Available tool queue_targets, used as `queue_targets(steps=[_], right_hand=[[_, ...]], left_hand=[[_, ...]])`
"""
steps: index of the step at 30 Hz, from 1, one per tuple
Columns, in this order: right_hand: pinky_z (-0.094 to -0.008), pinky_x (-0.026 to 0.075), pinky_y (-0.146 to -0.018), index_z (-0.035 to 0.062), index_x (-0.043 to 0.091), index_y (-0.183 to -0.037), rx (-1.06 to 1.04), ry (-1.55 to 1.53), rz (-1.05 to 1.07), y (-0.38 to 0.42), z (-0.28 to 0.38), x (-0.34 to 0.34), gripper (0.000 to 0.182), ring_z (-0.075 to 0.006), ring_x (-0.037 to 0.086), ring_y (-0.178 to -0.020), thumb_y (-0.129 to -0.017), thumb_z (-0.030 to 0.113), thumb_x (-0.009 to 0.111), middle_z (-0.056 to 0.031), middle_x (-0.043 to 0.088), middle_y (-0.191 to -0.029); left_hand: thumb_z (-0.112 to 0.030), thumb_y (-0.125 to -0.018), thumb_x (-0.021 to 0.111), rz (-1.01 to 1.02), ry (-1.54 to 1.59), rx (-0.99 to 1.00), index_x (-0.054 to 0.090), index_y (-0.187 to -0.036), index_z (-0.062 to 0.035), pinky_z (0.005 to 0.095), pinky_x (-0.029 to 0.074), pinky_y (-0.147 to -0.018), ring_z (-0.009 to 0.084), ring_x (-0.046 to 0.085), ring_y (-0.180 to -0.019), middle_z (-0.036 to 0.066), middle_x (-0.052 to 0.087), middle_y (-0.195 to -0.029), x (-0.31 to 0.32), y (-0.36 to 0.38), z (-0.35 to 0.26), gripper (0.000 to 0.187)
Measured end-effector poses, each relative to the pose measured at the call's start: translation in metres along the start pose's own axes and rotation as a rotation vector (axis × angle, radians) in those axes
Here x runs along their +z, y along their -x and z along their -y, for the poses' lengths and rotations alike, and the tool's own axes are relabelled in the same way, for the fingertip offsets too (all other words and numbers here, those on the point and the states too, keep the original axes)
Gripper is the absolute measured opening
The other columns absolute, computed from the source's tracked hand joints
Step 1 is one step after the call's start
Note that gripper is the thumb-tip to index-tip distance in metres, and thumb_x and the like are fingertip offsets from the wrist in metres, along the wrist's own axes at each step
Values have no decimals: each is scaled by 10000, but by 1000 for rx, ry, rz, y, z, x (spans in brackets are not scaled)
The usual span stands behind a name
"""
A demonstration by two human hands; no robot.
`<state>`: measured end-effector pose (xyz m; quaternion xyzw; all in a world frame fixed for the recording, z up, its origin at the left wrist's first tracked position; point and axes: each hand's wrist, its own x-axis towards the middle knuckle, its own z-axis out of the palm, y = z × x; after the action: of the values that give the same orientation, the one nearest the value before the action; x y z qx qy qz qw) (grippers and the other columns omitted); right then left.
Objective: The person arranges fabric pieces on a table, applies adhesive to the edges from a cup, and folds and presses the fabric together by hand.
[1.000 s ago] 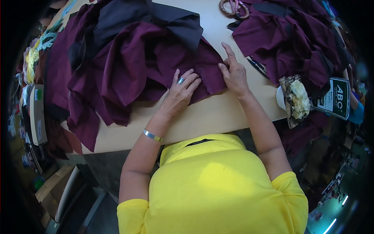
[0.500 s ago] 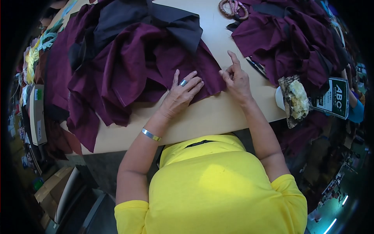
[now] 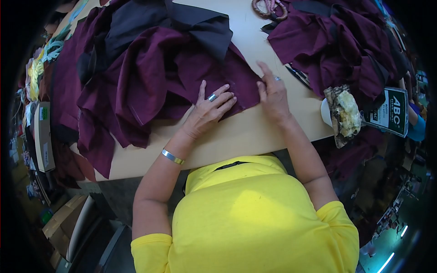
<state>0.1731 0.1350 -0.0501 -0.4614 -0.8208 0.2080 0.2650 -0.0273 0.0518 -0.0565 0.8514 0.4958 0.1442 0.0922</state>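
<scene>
My left hand lies flat on the lower edge of the maroon cloth, fingers spread, with a ring on one finger and a metal bracelet at the wrist. Beside the cloth's right corner is my right hand, turned on its side over the table. Its index finger points up and away, the thumb is near the cloth corner, and the other fingers are curled; nothing shows between them. Dark navy cloth lies bunched over the maroon cloth.
A second maroon and dark heap covers the right of the table. Dark scissors lie beside it. At the right edge stand a tin labelled ABC and a yellowish lump. A long box is at left.
My right hand has turned slightly and its ring now shows, with the index finger tilted further left. My left hand stays on the cloth. The whole view has shifted slightly.
</scene>
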Motion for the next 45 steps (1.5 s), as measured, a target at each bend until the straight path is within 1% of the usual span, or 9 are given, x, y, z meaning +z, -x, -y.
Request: queue_targets(steps=[12, 20, 26, 29, 32, 35, 38, 41, 45], right_hand=[[-387, 383, -749, 80, 393, -1284, -63, 63, -1, 5, -12, 3, 553, -269, 534, -820, -770, -38, 562, -115, 568, -963], [-388, 385, -759, 79, 406, -1256, -118, 93, -37, 5, -12, 5, 520, -268, 538, -830, -769, -32, 547, -108, 575, -1009], [-384, 382, -750, 81, 414, -1246, -146, 91, -41, 4, -14, 7, 505, -263, 547, -840, -770, -31, 541, -106, 581, -1022], [-384, 383, -748, 86, 424, -1237, -136, 98, -39, 6, -14, 6, 501, -264, 553, -837, -765, -36, 541, -107, 586, -1026], [-391, 387, -750, 91, 430, -1233, -144, 92, -38, 5, -12, 5, 508, -269, 555, -837, -756, -48, 538, -111, 588, -1028], [-404, 395, -753, 94, 430, -1235, -123, 58, 10, 3, -12, 0, 517, -274, 556, -862, -749, -40, 544, -116, 587, -1031], [-412, 401, -753, 94, 428, -1237, -105, 89, 44, -6, -12, -5, 523, -284, 560, -883, -742, -10, 561, -121, 594, -1016], [-417, 405, -754, 95, 424, -1240, -63, 92, 35, -22, -7, -3, 531, -298, 566, -885, -737, 20, 579, -129, 601, -995], [-408, 414, -757, 98, 434, -1231, -73, 72, 14, -35, -8, 16, 520, -313, 567, -858, -738, 2, 570, -138, 605, -978]], left_hand=[[-67, -804, 488, 47, -61, 11, 530, -1213, -121, 601, 203, -1038, 179, 375, -1275, 32, 474, -1240, -3, -2, -2, 415], [-83, -826, 460, 76, -73, 67, 475, -1259, -226, 653, 221, -1004, 240, 338, -1292, 90, 410, -1255, -9, 1, -7, 456], [-77, -827, 446, 53, -193, -42, 471, -1267, -227, 613, 253, -1006, 233, 349, -1287, 84, 427, -1242, 3, 0, -15, 465], [-74, -818, 453, -46, -98, 46, 483, -1255, -194, 580, 272, -1009, 217, 390, -1258, 71, 458, -1213, 6, 3, -13, 454], [-76, -803, 472, -31, -74, 200, 513, -1222, -160, 501, 313, -1021, 220, 443, -1205, 65, 479, -1197, -1, 3, -12, 429], [-60, -785, 485, -83, 38, 164, 550, -1168, -103, 408, 375, -997, 250, 486, -1147, 86, 497, -1177, -5, -3, -2, 391], [-23, -773, 478, -176, 73, 13, 568, -1126, -40, 365, 415, -962, 275, 514, -1107, 104, 522, -1135, -2, -12, 10, 365], [5, -759, 472, -205, 57, 53, 565, -1121, 4, 373, 427, -947, 277, 517, -1107, 118, 531, -1127, 2, -13, 13, 374], [14, -752, 464, -194, 6, 82, 558, -1151, -2, 370, 418, -958, 278, 506, -1127, 122, 518, -1167, 0, -14, 8, 410]])
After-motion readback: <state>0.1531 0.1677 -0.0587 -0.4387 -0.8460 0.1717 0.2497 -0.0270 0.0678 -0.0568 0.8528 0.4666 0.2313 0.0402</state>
